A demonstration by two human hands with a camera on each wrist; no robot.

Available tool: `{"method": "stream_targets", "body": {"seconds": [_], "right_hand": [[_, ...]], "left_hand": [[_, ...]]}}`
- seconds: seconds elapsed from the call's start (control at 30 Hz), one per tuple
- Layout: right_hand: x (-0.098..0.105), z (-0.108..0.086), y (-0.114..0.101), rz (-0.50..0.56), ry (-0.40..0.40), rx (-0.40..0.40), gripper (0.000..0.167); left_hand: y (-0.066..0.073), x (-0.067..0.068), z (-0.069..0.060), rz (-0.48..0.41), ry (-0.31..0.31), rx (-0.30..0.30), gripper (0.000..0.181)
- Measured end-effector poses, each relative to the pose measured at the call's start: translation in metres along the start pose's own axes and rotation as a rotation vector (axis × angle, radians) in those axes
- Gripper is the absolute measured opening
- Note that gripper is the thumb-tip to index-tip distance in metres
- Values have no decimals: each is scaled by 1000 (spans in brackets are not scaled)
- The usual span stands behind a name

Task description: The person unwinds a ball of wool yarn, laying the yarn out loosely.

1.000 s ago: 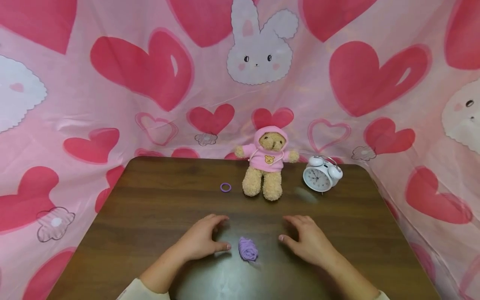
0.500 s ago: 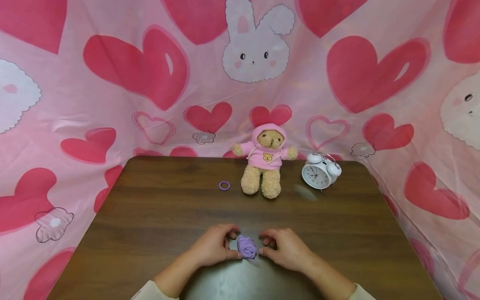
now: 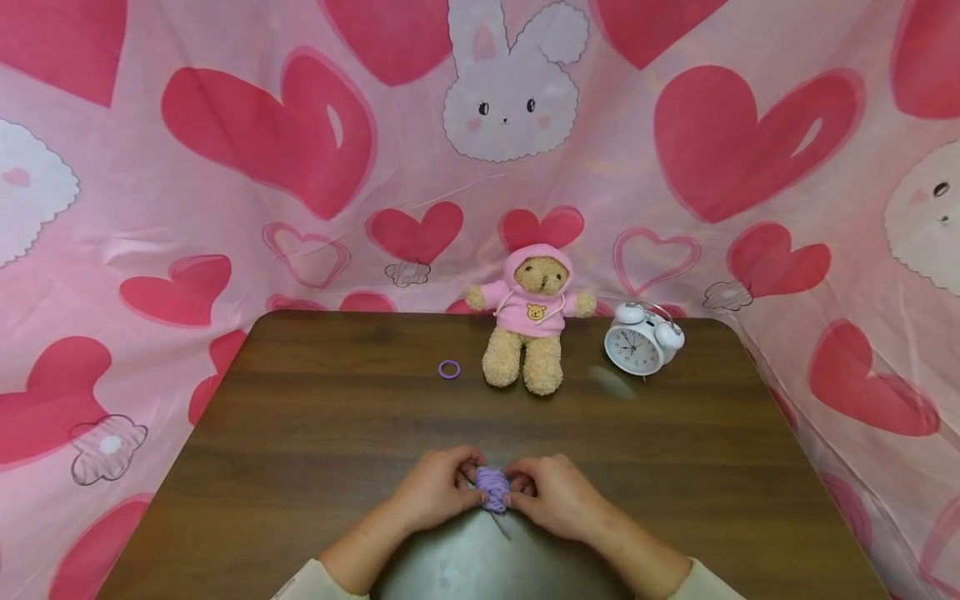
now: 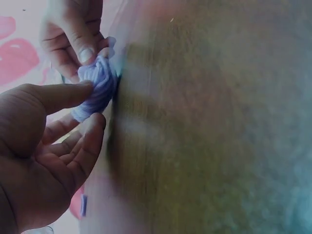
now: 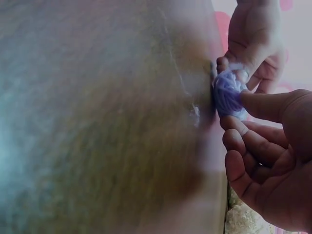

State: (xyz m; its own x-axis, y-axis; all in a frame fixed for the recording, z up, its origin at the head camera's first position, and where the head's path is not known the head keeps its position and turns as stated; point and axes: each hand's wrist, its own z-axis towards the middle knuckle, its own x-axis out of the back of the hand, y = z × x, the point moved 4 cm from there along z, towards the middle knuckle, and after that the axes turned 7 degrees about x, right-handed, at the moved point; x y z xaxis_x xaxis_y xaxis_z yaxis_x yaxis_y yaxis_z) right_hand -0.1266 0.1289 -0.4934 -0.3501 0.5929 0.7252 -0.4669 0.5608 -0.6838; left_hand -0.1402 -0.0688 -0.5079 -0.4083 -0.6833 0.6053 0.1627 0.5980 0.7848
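Note:
Between my two hands, near the front of the table, is a small wound ball of purple yarn [image 3: 492, 487]. My left hand [image 3: 441, 490] pinches its left side with thumb and fingertips. From the right, my right hand [image 3: 557, 498] pinches the opposite side the same way. In the left wrist view the purple yarn [image 4: 100, 87] sits between the left thumb and fingers, low over the tabletop. The right wrist view has the yarn ball [image 5: 228, 95] under the right thumb. A loose yarn end hangs toward the front.
On the brown wooden table [image 3: 337, 417], a teddy bear in a pink hoodie [image 3: 531, 321] sits at the back. A purple ring [image 3: 449, 369] lies to its left, and a white twin-bell alarm clock [image 3: 642, 340] stands to its right. A pink heart-patterned cloth [image 3: 322, 167] surrounds the table.
Both hands have come inward from either side of the yarn ball and now grip it. The ball has turned slightly between them, and its loose end shows more.

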Motion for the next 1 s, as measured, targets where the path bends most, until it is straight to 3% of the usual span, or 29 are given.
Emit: {"method": "stream_targets", "body": {"seconds": [0.37, 0.63, 0.9, 1.0], "right_hand": [[7, 8, -4, 39, 132, 6, 26], [14, 9, -3, 63, 178, 5, 53], [6, 15, 3, 139, 168, -5, 40], [5, 20, 3, 169, 191, 27, 31]], "left_hand": [[3, 8, 7, -170, 125, 14, 21], [11, 24, 8, -251, 186, 33, 22], [21, 32, 6, -348, 180, 32, 23], [26, 34, 4, -376, 163, 30, 23]]}}
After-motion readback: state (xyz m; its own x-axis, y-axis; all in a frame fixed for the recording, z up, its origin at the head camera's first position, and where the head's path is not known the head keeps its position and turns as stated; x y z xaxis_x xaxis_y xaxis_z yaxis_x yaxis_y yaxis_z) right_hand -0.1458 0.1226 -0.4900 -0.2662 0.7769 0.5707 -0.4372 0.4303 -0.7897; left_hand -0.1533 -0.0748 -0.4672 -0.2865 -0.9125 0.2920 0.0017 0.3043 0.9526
